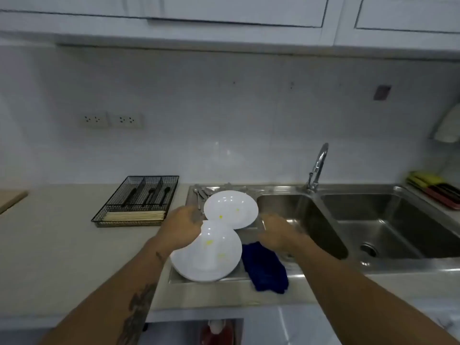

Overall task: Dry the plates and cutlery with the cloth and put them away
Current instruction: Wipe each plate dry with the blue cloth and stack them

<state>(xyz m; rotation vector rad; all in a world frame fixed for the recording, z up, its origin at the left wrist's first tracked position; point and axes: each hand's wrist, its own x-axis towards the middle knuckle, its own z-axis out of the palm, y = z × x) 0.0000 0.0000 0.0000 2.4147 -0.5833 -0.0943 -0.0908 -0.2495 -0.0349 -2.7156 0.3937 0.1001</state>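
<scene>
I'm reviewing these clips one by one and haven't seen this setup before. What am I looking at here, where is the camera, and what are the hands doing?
There is no robot: one wide camera on a person's head looks down at their bare arms. The left hand grips the rim of the near white plate on the steel draining board. The right hand hovers beside it, holding nothing. A second plate, cutlery and a blue cloth lie there too. A wire cutlery tray sits on the counter to the left.

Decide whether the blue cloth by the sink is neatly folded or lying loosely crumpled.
Loosely crumpled: the blue cloth lies in a rumpled heap on the steel drainboard, its edge drooping over the front rim.
</scene>
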